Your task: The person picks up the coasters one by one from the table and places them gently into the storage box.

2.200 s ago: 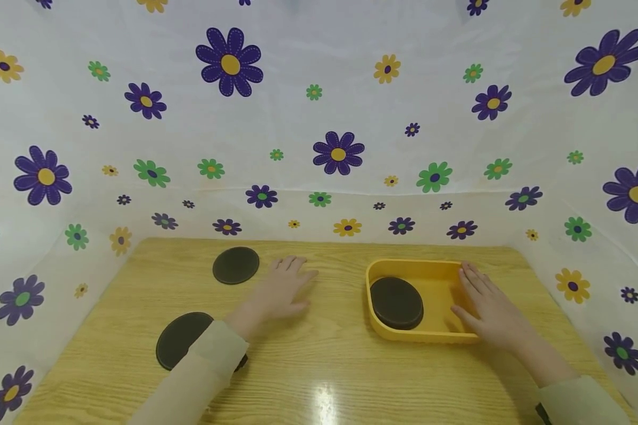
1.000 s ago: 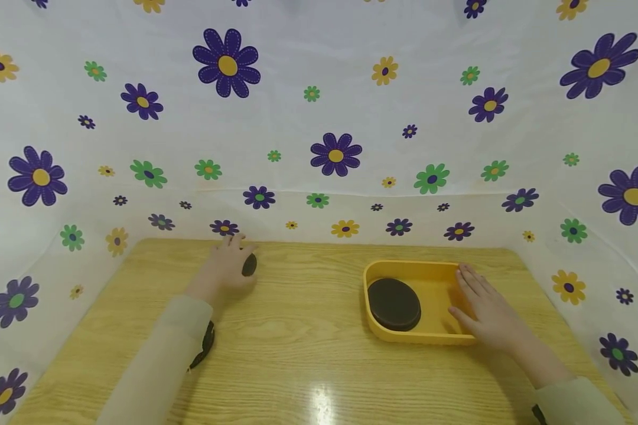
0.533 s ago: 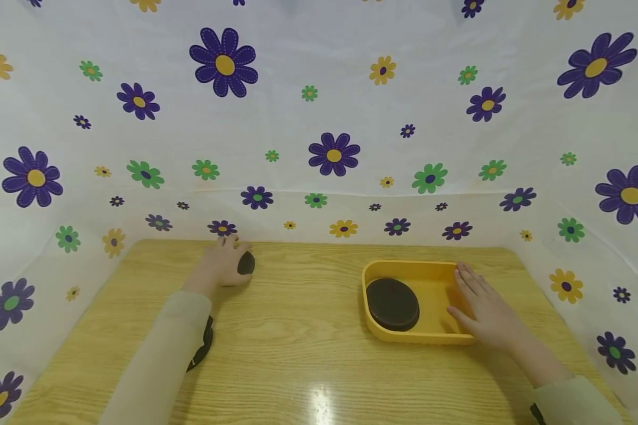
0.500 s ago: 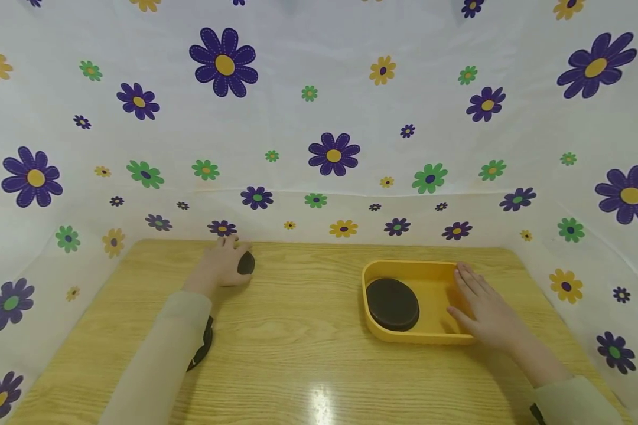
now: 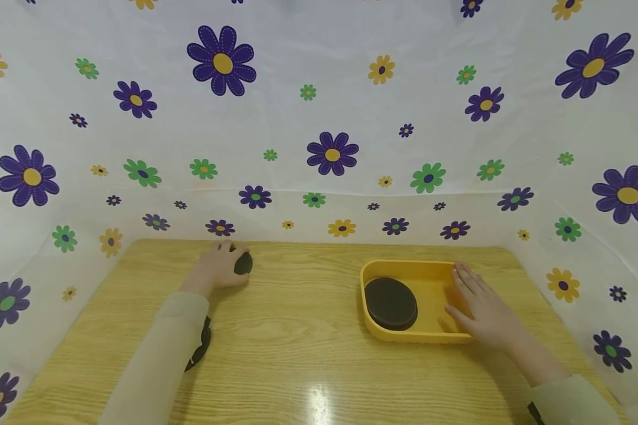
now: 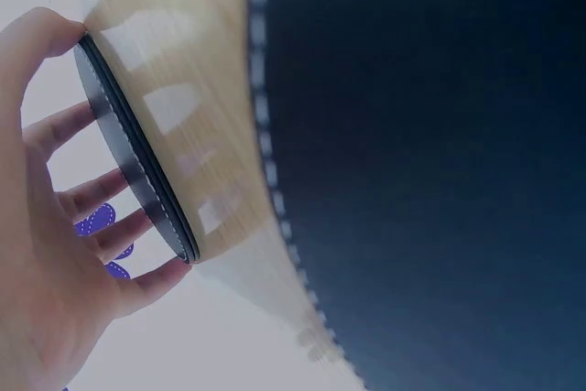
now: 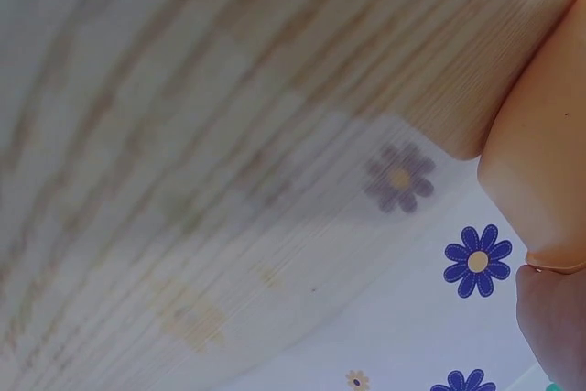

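Note:
My left hand (image 5: 220, 268) is at the far left of the table, its thumb and fingers spread round the rim of a black round coaster (image 5: 243, 264). In the left wrist view that coaster (image 6: 137, 148) shows white stitching along its edge, with fingertips at the rim. A second stitched coaster (image 6: 421, 171) fills the right of that view; in the head view my left sleeve mostly covers it. My right hand (image 5: 486, 316) rests with straight fingers on the right end of a yellow rectangular box (image 5: 417, 337). Inside the box, at its left end, lies a thicker black round (image 5: 390, 304).
The wooden table (image 5: 282, 354) carries these things. A white cloth (image 5: 276, 118) printed with flowers stands behind it and at both sides, close to the table's far edge.
My left hand has gone left and away from me to the far coaster, and its fingers have drawn in round the rim. My right hand has stayed on the box.

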A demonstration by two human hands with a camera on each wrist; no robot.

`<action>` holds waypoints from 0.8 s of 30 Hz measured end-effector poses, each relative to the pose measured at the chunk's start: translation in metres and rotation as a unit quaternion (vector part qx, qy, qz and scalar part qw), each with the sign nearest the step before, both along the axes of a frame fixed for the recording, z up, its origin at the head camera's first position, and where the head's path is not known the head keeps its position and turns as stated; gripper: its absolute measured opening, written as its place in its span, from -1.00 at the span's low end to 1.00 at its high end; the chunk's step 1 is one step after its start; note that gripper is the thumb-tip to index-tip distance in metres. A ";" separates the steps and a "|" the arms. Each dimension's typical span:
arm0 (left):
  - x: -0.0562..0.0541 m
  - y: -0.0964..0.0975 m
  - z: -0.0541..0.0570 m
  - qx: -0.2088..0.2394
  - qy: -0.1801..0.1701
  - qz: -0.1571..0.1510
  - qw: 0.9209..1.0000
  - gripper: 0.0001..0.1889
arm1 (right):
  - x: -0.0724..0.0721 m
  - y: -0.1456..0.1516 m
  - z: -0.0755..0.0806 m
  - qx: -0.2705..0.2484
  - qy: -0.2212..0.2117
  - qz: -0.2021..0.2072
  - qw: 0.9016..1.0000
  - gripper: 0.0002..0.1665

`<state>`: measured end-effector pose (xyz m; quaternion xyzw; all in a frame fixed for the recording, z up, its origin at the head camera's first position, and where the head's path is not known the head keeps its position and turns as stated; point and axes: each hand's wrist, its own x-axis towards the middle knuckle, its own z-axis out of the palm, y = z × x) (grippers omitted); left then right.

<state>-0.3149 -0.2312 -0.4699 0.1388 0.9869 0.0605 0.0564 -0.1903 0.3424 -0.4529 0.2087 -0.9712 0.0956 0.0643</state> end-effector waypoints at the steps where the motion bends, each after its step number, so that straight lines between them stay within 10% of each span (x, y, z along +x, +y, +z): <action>1: 0.000 0.000 0.000 -0.002 0.000 -0.001 1.000 -0.17 | 0.000 0.000 0.000 0.000 0.002 0.001 1.000 -0.03; 24: -0.005 0.003 0.002 -0.013 0.031 -0.027 0.999 -0.17 | -0.001 -0.001 0.000 -0.001 -0.004 0.000 1.000 -0.03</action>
